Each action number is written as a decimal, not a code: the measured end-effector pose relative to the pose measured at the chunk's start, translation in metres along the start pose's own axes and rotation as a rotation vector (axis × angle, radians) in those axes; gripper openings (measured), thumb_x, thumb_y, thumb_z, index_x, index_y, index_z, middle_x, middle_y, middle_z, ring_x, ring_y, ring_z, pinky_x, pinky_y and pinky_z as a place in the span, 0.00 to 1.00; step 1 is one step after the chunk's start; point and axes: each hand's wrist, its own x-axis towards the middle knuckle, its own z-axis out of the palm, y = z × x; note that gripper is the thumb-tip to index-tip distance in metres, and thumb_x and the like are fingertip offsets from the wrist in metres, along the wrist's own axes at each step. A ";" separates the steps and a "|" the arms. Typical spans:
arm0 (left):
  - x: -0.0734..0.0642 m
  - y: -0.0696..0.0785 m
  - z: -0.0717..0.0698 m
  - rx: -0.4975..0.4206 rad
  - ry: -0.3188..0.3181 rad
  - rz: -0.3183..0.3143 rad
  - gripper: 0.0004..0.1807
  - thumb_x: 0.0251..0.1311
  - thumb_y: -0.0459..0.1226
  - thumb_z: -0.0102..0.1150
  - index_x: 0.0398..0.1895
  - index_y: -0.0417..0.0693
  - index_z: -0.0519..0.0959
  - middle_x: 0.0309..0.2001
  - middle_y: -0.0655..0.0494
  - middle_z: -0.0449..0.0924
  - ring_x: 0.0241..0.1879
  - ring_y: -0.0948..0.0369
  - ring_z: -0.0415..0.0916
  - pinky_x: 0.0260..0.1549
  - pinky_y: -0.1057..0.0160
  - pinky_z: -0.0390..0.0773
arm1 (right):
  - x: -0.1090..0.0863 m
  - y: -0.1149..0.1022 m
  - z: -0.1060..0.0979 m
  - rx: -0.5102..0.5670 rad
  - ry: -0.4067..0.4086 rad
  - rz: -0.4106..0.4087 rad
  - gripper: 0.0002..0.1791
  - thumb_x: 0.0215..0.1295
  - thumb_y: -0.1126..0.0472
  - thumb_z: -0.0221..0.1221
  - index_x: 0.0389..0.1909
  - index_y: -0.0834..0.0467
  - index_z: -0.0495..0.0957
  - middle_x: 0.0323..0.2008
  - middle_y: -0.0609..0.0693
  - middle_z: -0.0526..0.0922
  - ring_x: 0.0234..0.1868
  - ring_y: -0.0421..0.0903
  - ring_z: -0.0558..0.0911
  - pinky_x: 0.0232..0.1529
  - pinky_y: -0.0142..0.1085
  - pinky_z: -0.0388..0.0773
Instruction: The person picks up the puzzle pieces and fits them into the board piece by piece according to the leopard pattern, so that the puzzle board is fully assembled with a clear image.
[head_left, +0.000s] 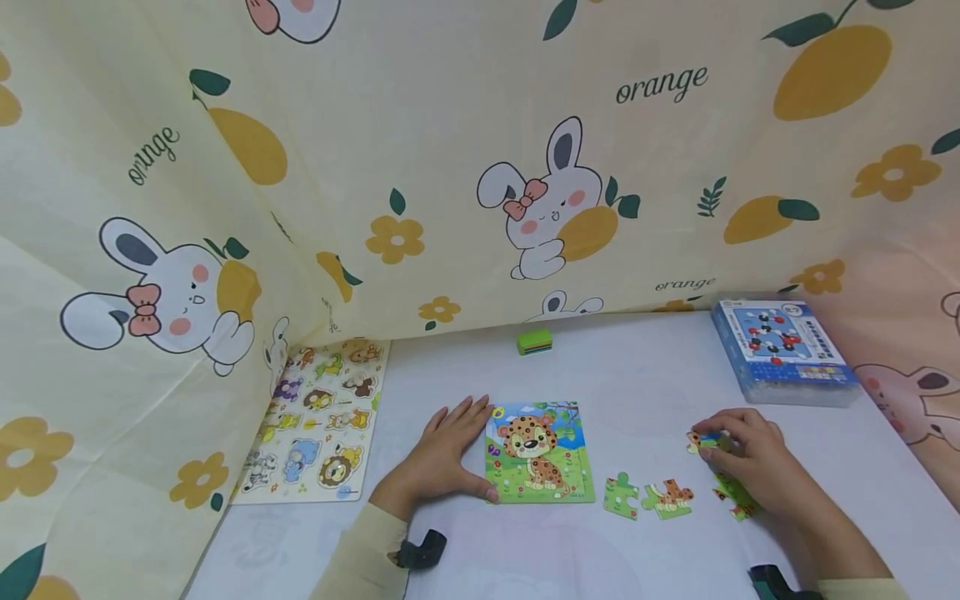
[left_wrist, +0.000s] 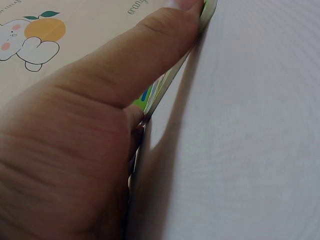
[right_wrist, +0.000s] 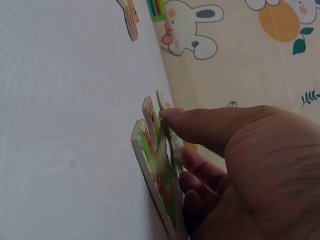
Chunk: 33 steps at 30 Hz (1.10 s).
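Note:
A square leopard picture board (head_left: 536,454) lies flat on the table. My left hand (head_left: 450,458) rests along its left edge, fingers extended toward the upper corner and thumb at the lower one. In the left wrist view, the thumb (left_wrist: 145,55) lies along the board's edge. My right hand (head_left: 757,458) pinches a jigsaw puzzle piece (head_left: 693,442) between thumb and fingers. Below that hand is another leopard-patterned piece (head_left: 737,498), partly covered. Between board and right hand lie a green piece (head_left: 622,497) and a piece with leopard paws (head_left: 670,500).
A board of cartoon animals (head_left: 345,421) lies at the left, partly behind the printed curtain (head_left: 450,150). Near the curtain's foot sits a small green block (head_left: 535,342). At the back right stands a blue-and-white box (head_left: 783,354) with a molecule-model picture.

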 end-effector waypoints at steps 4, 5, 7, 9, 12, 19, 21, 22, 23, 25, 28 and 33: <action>0.000 0.000 0.000 -0.005 0.004 0.000 0.76 0.40 0.70 0.84 0.90 0.53 0.54 0.88 0.61 0.44 0.86 0.56 0.35 0.81 0.44 0.30 | -0.002 -0.003 -0.001 0.027 -0.004 0.033 0.22 0.78 0.60 0.67 0.66 0.63 0.77 0.64 0.68 0.75 0.62 0.69 0.70 0.59 0.68 0.73; 0.000 0.000 0.000 -0.006 0.004 -0.001 0.76 0.40 0.70 0.84 0.90 0.54 0.54 0.88 0.61 0.44 0.86 0.56 0.35 0.81 0.44 0.30 | -0.002 -0.004 -0.001 0.033 -0.001 0.044 0.23 0.79 0.60 0.66 0.68 0.63 0.76 0.60 0.67 0.77 0.59 0.66 0.72 0.57 0.63 0.77; 0.000 0.000 0.000 -0.005 0.006 0.000 0.76 0.40 0.70 0.84 0.90 0.53 0.55 0.88 0.61 0.44 0.86 0.56 0.35 0.81 0.44 0.30 | -0.004 -0.007 0.000 0.035 0.016 0.057 0.25 0.80 0.58 0.64 0.72 0.61 0.74 0.55 0.62 0.79 0.52 0.60 0.74 0.49 0.50 0.81; 0.000 0.000 0.001 -0.006 0.008 0.001 0.76 0.40 0.70 0.84 0.90 0.53 0.55 0.88 0.61 0.44 0.87 0.56 0.35 0.81 0.44 0.30 | -0.005 -0.010 0.001 0.036 0.046 0.051 0.25 0.82 0.56 0.63 0.73 0.60 0.75 0.49 0.57 0.79 0.47 0.55 0.74 0.39 0.40 0.77; 0.000 0.000 0.000 -0.005 0.008 0.001 0.76 0.40 0.69 0.84 0.90 0.53 0.54 0.88 0.62 0.44 0.87 0.56 0.35 0.81 0.44 0.30 | -0.005 -0.015 0.005 0.065 0.083 0.031 0.22 0.83 0.55 0.62 0.70 0.60 0.77 0.45 0.54 0.79 0.42 0.51 0.74 0.34 0.34 0.76; 0.000 0.000 0.000 -0.008 0.006 0.000 0.76 0.39 0.69 0.84 0.90 0.54 0.54 0.88 0.62 0.43 0.87 0.56 0.35 0.81 0.45 0.30 | -0.006 -0.031 0.015 0.240 0.067 0.010 0.21 0.85 0.62 0.58 0.73 0.62 0.77 0.53 0.59 0.83 0.44 0.47 0.85 0.41 0.34 0.88; 0.000 0.000 0.000 -0.007 0.005 0.000 0.76 0.39 0.70 0.84 0.90 0.54 0.54 0.88 0.62 0.43 0.86 0.56 0.35 0.81 0.45 0.30 | -0.005 -0.037 0.020 0.279 0.068 -0.014 0.21 0.83 0.65 0.59 0.73 0.63 0.76 0.50 0.60 0.82 0.41 0.47 0.85 0.40 0.35 0.88; 0.000 -0.001 0.001 -0.008 0.005 0.001 0.76 0.39 0.70 0.84 0.90 0.53 0.55 0.88 0.62 0.44 0.87 0.56 0.35 0.81 0.45 0.30 | -0.005 -0.040 0.023 0.297 0.070 -0.020 0.21 0.82 0.66 0.60 0.72 0.63 0.76 0.48 0.59 0.81 0.40 0.47 0.84 0.38 0.35 0.87; 0.000 -0.001 0.001 -0.008 0.006 0.002 0.76 0.39 0.70 0.84 0.90 0.53 0.55 0.88 0.62 0.44 0.87 0.56 0.35 0.81 0.44 0.30 | -0.004 -0.043 0.026 0.312 0.070 -0.022 0.21 0.81 0.67 0.61 0.70 0.63 0.76 0.46 0.58 0.80 0.38 0.48 0.83 0.36 0.35 0.86; 0.000 -0.002 0.001 -0.008 0.006 0.003 0.76 0.39 0.70 0.83 0.90 0.53 0.55 0.88 0.62 0.44 0.87 0.56 0.35 0.81 0.44 0.30 | -0.003 -0.049 0.032 0.343 0.060 -0.019 0.20 0.79 0.68 0.62 0.68 0.64 0.77 0.44 0.58 0.80 0.36 0.50 0.82 0.32 0.36 0.84; 0.001 -0.002 0.001 -0.004 0.005 0.002 0.76 0.40 0.70 0.83 0.90 0.53 0.55 0.88 0.62 0.44 0.87 0.56 0.35 0.81 0.44 0.30 | -0.001 -0.057 0.041 0.375 0.026 0.001 0.19 0.79 0.68 0.62 0.67 0.64 0.78 0.44 0.58 0.80 0.36 0.50 0.83 0.33 0.36 0.84; 0.001 -0.002 0.002 0.002 0.002 -0.003 0.76 0.40 0.70 0.83 0.90 0.54 0.55 0.88 0.62 0.43 0.87 0.56 0.35 0.81 0.45 0.30 | 0.003 -0.070 0.058 0.477 -0.039 -0.004 0.20 0.80 0.69 0.60 0.69 0.66 0.77 0.46 0.60 0.78 0.39 0.52 0.88 0.40 0.39 0.90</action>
